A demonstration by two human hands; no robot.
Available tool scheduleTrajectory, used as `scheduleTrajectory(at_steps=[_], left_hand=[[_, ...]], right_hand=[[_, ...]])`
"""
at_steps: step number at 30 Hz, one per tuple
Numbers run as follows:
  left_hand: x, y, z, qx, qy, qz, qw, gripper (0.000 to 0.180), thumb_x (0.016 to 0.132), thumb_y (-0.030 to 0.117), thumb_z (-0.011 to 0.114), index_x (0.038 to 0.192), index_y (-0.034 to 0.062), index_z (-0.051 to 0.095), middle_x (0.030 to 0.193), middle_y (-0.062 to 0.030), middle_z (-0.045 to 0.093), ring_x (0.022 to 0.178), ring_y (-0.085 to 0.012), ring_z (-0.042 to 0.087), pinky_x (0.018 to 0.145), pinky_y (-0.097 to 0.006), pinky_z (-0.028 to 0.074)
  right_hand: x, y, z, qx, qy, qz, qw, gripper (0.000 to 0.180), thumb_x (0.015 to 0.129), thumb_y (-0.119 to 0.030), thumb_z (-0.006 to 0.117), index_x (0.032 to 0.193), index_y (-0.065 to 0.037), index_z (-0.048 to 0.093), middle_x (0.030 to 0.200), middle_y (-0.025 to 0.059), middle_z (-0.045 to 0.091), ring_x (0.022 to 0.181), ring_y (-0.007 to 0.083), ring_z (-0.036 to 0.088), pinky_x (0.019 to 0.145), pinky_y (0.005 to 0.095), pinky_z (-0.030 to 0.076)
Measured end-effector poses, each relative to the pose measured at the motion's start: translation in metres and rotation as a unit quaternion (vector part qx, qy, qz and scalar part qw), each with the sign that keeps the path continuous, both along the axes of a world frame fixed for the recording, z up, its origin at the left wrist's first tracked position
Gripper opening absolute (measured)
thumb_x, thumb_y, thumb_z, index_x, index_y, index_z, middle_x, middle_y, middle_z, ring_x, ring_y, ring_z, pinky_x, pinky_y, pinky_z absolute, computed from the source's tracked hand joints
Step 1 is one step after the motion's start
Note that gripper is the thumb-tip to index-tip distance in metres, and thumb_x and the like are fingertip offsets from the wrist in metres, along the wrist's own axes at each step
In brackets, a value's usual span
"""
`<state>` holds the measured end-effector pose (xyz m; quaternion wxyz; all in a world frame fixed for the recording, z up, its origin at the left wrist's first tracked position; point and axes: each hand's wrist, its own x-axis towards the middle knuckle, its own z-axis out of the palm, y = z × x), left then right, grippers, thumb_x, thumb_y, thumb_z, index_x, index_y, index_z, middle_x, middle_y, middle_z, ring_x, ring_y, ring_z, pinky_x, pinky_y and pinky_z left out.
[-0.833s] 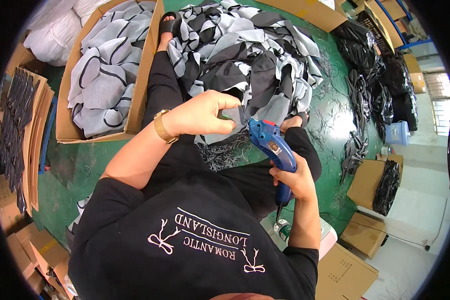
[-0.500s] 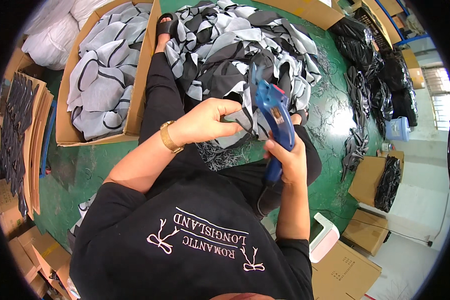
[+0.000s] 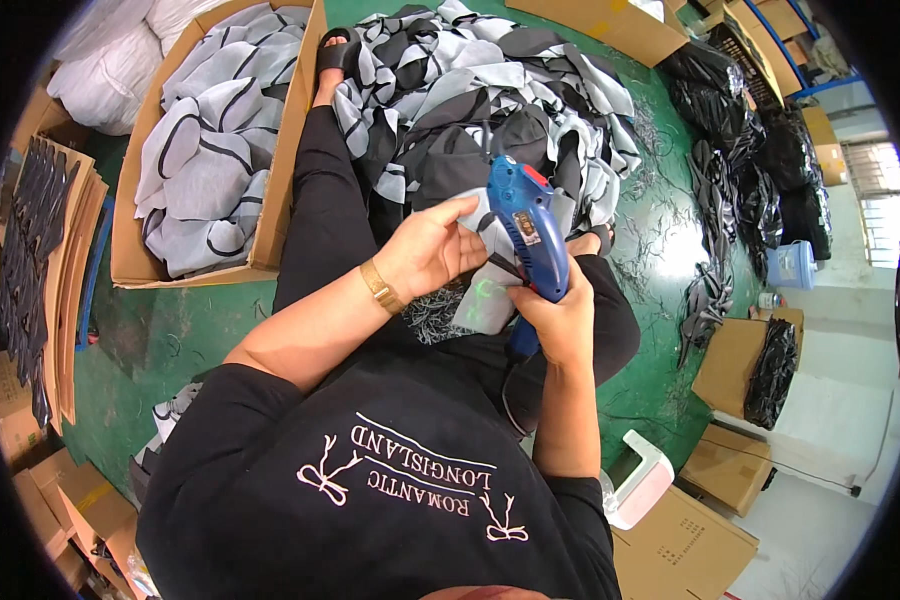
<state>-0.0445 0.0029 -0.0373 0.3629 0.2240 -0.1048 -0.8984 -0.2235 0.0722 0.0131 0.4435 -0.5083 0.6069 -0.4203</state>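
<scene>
While the light grey fabric piece [image 3: 482, 306] hangs in front of the person, its green-marked lower part lies below and slightly right of the left hand [image 3: 432, 252], with its upper part partly covered by the blue power tool [image 3: 526, 232]. The left hand, which is the nearer one to its upper edge, has the cloth between thumb and partly curled fingers; the exact grip behind the tool cannot be told. The right hand [image 3: 560, 322] is wrapped around the tool's handle, below and to the right of the tool's head. The tool's long axis runs away from the person and leans left at the far end, so that its thin dark tip points past the left fingertips toward the fabric pile [image 3: 462, 92]. This offset is the controlling relation: head just right of the left fingers, tip beyond them. Whether the tip touches any cloth cannot be told. A cable leaves the tool's near end. Beneath the hands, thread trimmings [image 3: 428, 318] cover part of the green floor [image 3: 160, 335]. Beyond, the pile lies between the sandalled feet. To the left, a cardboard box [image 3: 298, 150] contains grey pieces with black edging; to the right, well apart, are black plastic bags [image 3: 778, 150] and a pale blue bucket [image 3: 792, 268].
</scene>
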Motion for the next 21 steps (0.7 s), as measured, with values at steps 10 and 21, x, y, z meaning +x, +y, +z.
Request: scheduleTrajectory(at_steps=[10,21], left_hand=[[-0.001,0.003,0.023,-0.020,0.092,0.072,0.993,0.022,0.093,0.026,0.058,0.107,0.0096,0.061,0.105,-0.0072,0.067,0.094,-0.0207,0.066,0.086,-0.037,0.052],[0.003,-0.007,0.023,-0.117,-0.109,0.165,0.973,0.021,0.090,0.016,0.063,0.108,0.0058,0.061,0.100,-0.0051,0.067,0.089,-0.0176,0.067,0.077,-0.032,0.056]], right_hand=[[-0.015,-0.003,-0.014,0.012,-0.035,-0.023,0.999,0.030,0.065,-0.001,0.067,0.094,0.002,0.061,0.083,0.0025,0.064,0.073,0.0085,0.056,0.068,0.0231,0.046],[-0.037,0.021,0.001,0.054,-0.105,-0.036,0.992,0.032,0.073,-0.001,0.068,0.103,0.002,0.058,0.084,0.0037,0.060,0.070,0.0120,0.058,0.066,0.0254,0.047]])
